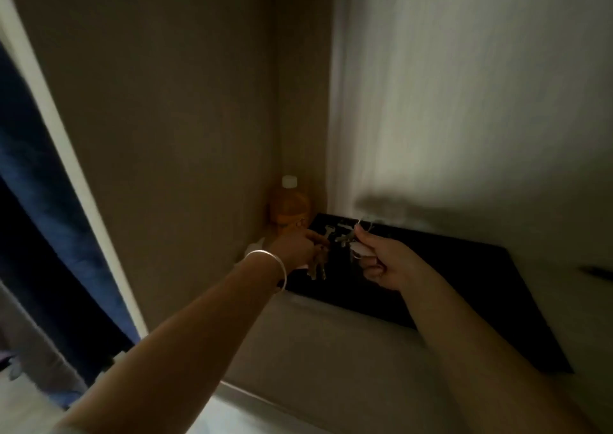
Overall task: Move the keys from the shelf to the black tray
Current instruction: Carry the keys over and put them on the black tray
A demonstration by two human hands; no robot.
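Note:
A black tray (pixel 464 287) lies on the pale shelf (pixel 331 334) inside a dim alcove. My left hand (pixel 297 247), with a silver bangle on the wrist, is closed on a bunch of keys (pixel 316 267) that hangs over the tray's left end. My right hand (pixel 381 259) pinches a second bunch of keys (pixel 346 236) with a pale tag, just above the tray. A further key (pixel 328 231) shows between the hands near the tray's back left corner; whether it lies loose I cannot tell.
An orange bottle with a white cap (pixel 290 206) stands in the back left corner beside the tray. The alcove's walls close in at left and back. A blue curtain (pixel 43 201) hangs outside on the left. A dark thin object (pixel 597 272) sits at the right edge.

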